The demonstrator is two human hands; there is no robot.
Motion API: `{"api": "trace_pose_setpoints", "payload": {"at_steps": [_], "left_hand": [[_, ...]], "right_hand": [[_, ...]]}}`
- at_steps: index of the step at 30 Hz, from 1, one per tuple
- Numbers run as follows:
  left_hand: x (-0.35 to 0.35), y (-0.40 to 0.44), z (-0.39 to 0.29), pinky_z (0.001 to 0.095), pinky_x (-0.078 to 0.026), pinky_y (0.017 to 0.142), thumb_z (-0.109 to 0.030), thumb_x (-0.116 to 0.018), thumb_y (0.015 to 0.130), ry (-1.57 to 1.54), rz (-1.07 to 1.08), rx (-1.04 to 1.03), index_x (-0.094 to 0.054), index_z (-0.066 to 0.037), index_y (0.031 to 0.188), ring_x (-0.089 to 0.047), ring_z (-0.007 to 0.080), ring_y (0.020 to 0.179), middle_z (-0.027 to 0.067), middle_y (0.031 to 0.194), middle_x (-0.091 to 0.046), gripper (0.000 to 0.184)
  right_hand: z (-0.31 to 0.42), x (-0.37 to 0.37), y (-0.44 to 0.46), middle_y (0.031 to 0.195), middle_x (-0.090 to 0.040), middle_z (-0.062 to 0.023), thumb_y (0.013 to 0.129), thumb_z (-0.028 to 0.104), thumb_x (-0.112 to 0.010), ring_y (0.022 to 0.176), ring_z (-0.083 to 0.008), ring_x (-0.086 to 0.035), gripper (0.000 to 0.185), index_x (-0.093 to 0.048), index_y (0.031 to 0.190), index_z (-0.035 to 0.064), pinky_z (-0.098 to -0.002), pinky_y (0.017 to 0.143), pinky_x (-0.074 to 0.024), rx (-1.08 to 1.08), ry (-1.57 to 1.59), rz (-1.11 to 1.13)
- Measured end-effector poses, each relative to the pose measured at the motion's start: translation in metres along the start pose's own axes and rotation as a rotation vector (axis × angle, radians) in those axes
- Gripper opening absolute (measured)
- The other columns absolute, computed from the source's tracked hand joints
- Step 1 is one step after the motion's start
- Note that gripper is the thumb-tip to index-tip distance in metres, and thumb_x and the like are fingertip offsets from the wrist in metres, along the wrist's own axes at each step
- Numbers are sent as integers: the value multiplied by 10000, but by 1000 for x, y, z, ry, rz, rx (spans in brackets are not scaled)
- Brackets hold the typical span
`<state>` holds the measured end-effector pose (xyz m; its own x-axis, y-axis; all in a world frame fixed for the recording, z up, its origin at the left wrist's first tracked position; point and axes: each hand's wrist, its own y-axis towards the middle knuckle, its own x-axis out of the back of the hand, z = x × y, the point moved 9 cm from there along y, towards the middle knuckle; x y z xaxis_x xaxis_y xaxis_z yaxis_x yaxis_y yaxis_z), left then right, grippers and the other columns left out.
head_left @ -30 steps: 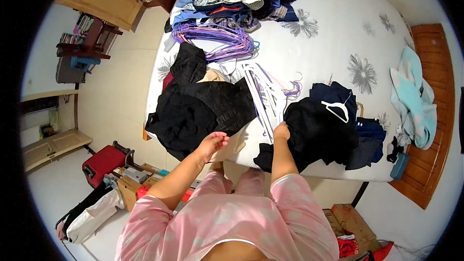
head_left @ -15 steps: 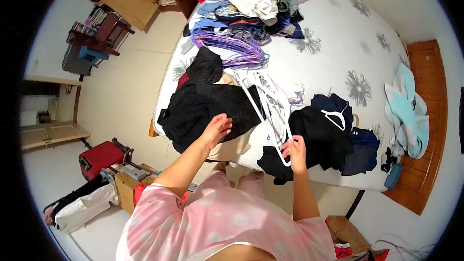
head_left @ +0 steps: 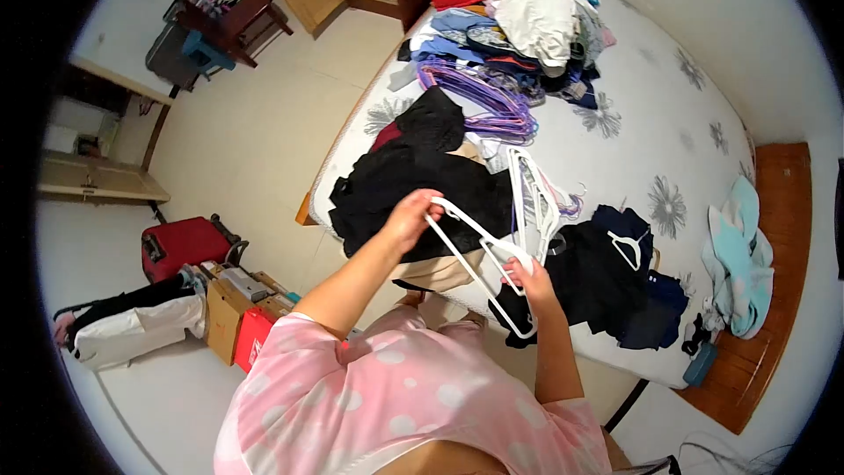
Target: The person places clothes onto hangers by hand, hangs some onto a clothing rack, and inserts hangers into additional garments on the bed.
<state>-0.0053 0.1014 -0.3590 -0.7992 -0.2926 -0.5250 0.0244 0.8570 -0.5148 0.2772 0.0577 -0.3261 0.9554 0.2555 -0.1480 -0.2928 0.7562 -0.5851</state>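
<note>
A white clothes hanger [head_left: 469, 266] is held between my two hands in front of my body. My left hand [head_left: 413, 220] is closed around its upper left corner, and my right hand [head_left: 529, 280] grips it near the middle, by the hook side. Just beyond lie more white hangers [head_left: 530, 189] on the bed. Under and behind my left hand spreads a pile of black clothes [head_left: 400, 180], with a beige garment [head_left: 444, 271] at its near edge. Right of my right hand are black garments [head_left: 589, 273] with a small white hanger [head_left: 626, 249] in them.
Purple hangers [head_left: 479, 101] lie farther back on the bed [head_left: 607, 163], before a heap of mixed clothes [head_left: 527, 22]. A light blue cloth [head_left: 738, 255] hangs by the wooden headboard [head_left: 778, 273]. A red suitcase [head_left: 185, 246] and cardboard boxes [head_left: 230, 312] stand on the floor at left.
My left hand, empty before, has moved to the white hanger and closed on its corner. The hanger has turned from steep to a lower slant. My view has shifted left.
</note>
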Motion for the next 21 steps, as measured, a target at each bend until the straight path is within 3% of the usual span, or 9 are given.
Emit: {"api": "trace_pose_setpoints", "payload": {"at_steps": [4,6,7,10,12,13,16,17,21], "left_hand": [[16,-8,16,312,-480,843,-233,-539,966,226,-57,155,-596,-108,1104,-587,127,937,3,1013,-625,195],[47,5,-2,342,-458,900,-204,-608,915,705,-108,-179,-594,-105,1122,-596,199,974,26,1029,-637,230],[49,0,-34,357,-428,958,-180,-672,842,1252,-189,-424,-581,-96,1159,-568,280,1062,78,1101,-627,340],[62,-12,-63,485,-334,1042,-267,-702,793,1819,-454,-671,-563,-145,1210,-501,314,1168,95,1222,-574,456],[97,13,-45,538,-275,1063,-294,-672,815,1893,-221,-214,-571,-157,1217,-529,289,1159,103,1182,-604,437],[108,23,-40,479,-336,1038,-260,-620,858,1774,-141,-176,-582,-145,1209,-570,279,1110,125,1106,-637,372],[109,23,-56,388,-406,976,-219,-577,885,1221,-261,-311,-595,-124,1183,-592,292,1074,162,1056,-648,314],[99,24,-64,303,-440,910,-173,-537,915,1099,-202,-379,-595,-83,1164,-600,267,1042,119,1061,-655,271],[18,-13,-127,280,-428,915,-145,-503,952,417,17,-328,-550,-48,1201,-563,154,1017,35,1106,-607,272]], "right_hand": [[-18,2,19,923,-673,-117,959,247,-527,793,-160,-642,288,-561,1081,-11,-278,724,-508,-28,-32,-59],[-24,8,15,929,-673,-114,959,250,-526,783,-151,-635,288,-569,1078,-9,-272,721,-506,-13,-2,-145],[-26,12,11,925,-672,-111,959,251,-526,783,-150,-634,287,-573,1071,-10,-270,723,-505,6,18,-208],[-23,23,-8,808,-636,-56,961,256,-530,705,-123,-597,275,-594,1020,-6,-247,662,-479,97,25,-369],[-20,27,-20,743,-605,-23,967,246,-526,648,-98,-564,252,-593,998,4,-225,615,-458,158,-10,-428],[-19,27,-26,684,-561,6,967,254,-530,605,-78,-512,246,-598,1000,20,-219,593,-424,182,-4,-460],[-9,20,-42,649,-541,6,968,253,-532,570,-69,-489,219,-587,1004,44,-219,547,-410,213,-2,-548],[-7,19,-45,641,-532,6,967,248,-536,558,-72,-484,195,-562,987,56,-215,529,-401,228,20,-563],[11,8,-46,681,-557,-47,955,173,-526,553,-91,-492,144,-469,880,65,-220,529,-401,338,204,-501]]}}
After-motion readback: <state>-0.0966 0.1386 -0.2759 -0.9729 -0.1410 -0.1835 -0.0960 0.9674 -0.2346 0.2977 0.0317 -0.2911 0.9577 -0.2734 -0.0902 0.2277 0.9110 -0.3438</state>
